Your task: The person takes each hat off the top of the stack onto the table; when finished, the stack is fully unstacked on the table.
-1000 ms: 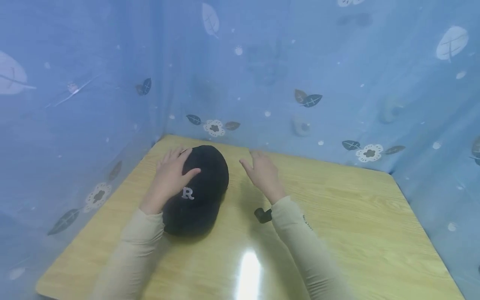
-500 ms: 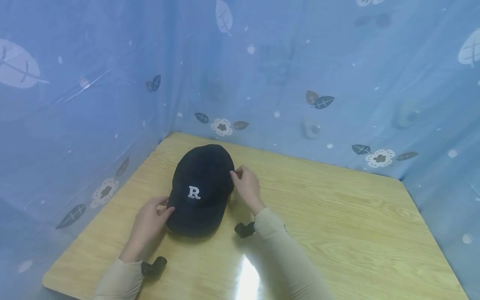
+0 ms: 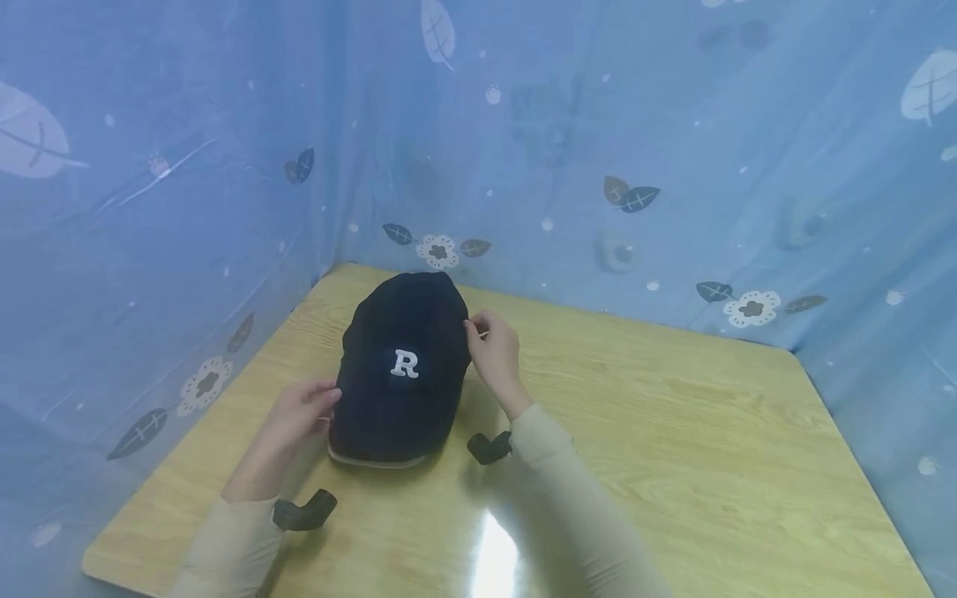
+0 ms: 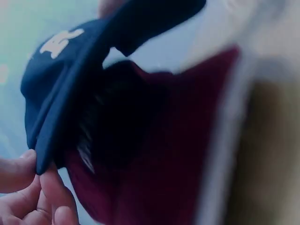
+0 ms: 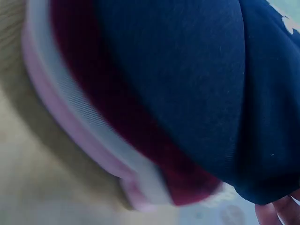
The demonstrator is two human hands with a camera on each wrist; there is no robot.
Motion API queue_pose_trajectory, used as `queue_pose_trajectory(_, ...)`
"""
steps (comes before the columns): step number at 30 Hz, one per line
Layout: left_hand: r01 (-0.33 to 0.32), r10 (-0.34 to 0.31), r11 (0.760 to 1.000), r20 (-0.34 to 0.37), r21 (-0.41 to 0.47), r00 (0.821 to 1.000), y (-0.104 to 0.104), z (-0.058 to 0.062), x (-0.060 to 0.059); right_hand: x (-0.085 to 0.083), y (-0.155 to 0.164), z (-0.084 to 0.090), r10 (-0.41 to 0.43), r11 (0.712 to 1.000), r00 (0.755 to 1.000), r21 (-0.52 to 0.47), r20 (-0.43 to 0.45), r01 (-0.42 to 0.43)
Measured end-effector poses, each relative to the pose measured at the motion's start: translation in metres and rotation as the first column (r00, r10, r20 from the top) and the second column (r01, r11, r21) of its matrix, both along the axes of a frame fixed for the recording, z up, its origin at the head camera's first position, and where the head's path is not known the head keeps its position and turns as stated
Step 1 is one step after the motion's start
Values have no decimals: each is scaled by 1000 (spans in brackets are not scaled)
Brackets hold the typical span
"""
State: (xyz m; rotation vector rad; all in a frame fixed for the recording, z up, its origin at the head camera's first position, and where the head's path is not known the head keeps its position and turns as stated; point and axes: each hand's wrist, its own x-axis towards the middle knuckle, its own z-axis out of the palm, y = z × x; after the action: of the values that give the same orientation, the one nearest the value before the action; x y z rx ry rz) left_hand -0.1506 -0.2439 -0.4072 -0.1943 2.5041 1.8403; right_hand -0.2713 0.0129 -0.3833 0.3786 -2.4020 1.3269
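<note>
Hands flank the cap, one at each side. Left hand (image 3: 295,413) pinches the brim edge at the near left; black baseball cap (image 3: 404,365) with a white "R" lies between, long axis running from brim nearest the person to crown at the far end of the tabletop (image 3: 673,432); right hand (image 3: 495,353) pinches the crown's right side. Both are equally near. Wrist views are blurred; a dark red lining and pale rim show underneath.

Matt dark cloth cap (image 3: 404,365) with stitched white letter; glossy wood-grain table (image 3: 673,432); thin printed blue curtain (image 3: 598,124).
</note>
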Motion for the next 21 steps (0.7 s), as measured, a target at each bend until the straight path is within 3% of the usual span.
queue_pose_trajectory(6, -30, 35, 997, -65, 73, 997, 24, 28, -17, -8, 27, 33, -53, 998, 998, -40, -46, 51)
queue_pose_trajectory(11, -32, 46, 991, -96, 133, 994, 73, 38, -40, -13, 78, 55, -136, 990, 990, -39, -45, 134)
queue_pose_trajectory(16, 64, -47, 986, -109, 152, 993, 140, 32, -66, -15, 150, 56, -236, 971, 971, 32, -27, 237)
queue_pose_trajectory(21, 176, -168, 975, -70, 133, 983, 196, 12, -89, -14, 209, 37, -304, 947, 951, 121, 56, 296)
